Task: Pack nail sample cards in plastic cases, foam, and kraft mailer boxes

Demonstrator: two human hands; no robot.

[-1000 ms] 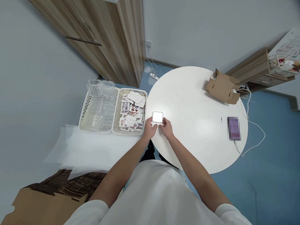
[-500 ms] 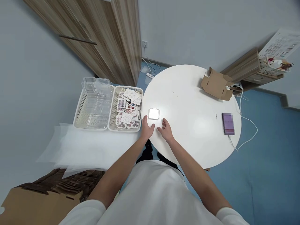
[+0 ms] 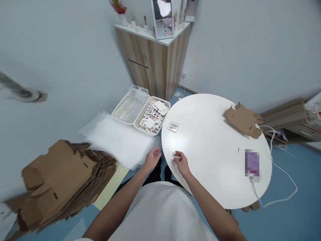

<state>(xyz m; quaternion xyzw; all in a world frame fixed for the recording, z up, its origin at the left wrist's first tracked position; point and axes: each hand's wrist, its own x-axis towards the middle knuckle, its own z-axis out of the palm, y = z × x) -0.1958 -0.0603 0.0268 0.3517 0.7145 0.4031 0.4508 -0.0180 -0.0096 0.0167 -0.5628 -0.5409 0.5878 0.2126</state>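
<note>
Off the case, left hand and right hand withdrew, apparently empty.

Pixelated: purple object. Motion-blurred, cut by left edge: flat cardboard stack. Contents too small: clear case.

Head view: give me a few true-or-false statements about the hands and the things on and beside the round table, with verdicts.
1. The small clear case lies on the round table, clear of the left hand and right hand. True.
2. The right hand holds the case. False: it is empty, over the table's near edge.
3. The basket of printed cards stands on the table. False: it stands beside it, off the tabletop.
4. A cardboard box lies on the table. True.
</note>
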